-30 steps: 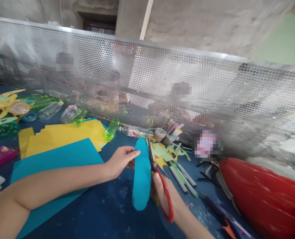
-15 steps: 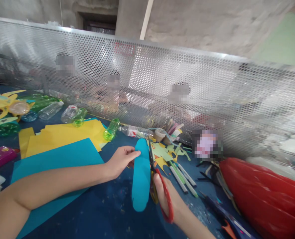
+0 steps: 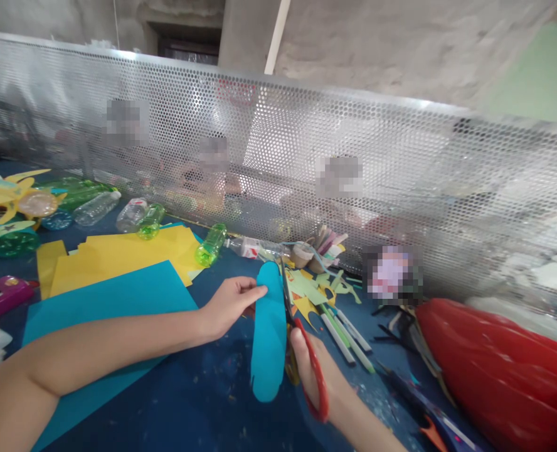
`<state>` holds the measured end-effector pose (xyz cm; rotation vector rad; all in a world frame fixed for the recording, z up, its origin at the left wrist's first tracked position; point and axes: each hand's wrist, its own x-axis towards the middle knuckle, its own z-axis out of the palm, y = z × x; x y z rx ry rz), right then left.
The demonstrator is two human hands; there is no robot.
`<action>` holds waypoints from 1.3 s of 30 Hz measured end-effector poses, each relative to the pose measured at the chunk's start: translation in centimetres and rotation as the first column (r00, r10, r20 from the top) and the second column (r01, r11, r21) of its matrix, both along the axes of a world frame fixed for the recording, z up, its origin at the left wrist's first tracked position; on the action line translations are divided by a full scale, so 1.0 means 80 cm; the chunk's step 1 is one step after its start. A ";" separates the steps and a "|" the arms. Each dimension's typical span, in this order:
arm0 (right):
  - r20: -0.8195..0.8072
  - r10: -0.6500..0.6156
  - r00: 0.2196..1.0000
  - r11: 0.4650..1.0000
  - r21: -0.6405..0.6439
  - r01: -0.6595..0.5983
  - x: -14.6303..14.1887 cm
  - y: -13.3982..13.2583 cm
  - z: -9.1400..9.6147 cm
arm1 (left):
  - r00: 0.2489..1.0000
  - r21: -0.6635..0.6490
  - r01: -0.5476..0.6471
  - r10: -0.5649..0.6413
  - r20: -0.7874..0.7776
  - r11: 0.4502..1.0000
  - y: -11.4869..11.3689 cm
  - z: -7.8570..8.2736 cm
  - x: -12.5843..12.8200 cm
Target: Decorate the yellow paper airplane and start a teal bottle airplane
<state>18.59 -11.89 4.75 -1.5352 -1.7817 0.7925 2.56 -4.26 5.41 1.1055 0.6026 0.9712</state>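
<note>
One blue paper strip (image 3: 270, 339), held up over the desk (image 3: 203, 395).
My left hand (image 3: 229, 307) pinches its upper left edge; my right hand (image 3: 331, 371) grasps red-handled scissors (image 3: 317, 370), blades alongside its right edge. From afar, I judge a slack pinch could let the strip swing, making the blades nick its outline.

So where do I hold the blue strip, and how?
Probably pinch the blue strip by its left edge near the top, from the left, as the left hand does: it's thin and flat, and the scissors in the right hand lie along its right edge.
</note>
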 end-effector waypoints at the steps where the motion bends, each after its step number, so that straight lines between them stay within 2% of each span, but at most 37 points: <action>1: -0.001 -0.002 1.000 1.000 -0.005 0.002 0.000 0.000 0.000 | 1.000 0.003 0.002 -0.002 -0.003 1.000 0.000 0.000 0.000; 10: 0.021 -0.052 0.998 0.998 0.021 0.051 -0.002 0.000 -0.001 | 0.998 0.047 -0.011 0.014 -0.060 0.999 0.001 -0.005 0.001; 18: -0.003 -0.092 0.996 0.995 0.034 0.092 -0.006 -0.001 0.002 | 0.999 0.032 0.006 -0.004 -0.049 0.999 -0.002 -0.003 0.001; 27: 0.032 -0.087 0.996 0.996 0.029 0.086 -0.001 0.001 -0.005 | 0.998 0.034 -0.002 0.003 -0.055 0.999 -0.002 0.000 0.001; 39: -0.033 -0.135 0.990 0.990 -0.049 0.133 -0.003 0.001 -0.004 | 0.999 0.033 0.007 -0.005 -0.043 0.999 -0.002 -0.004 0.001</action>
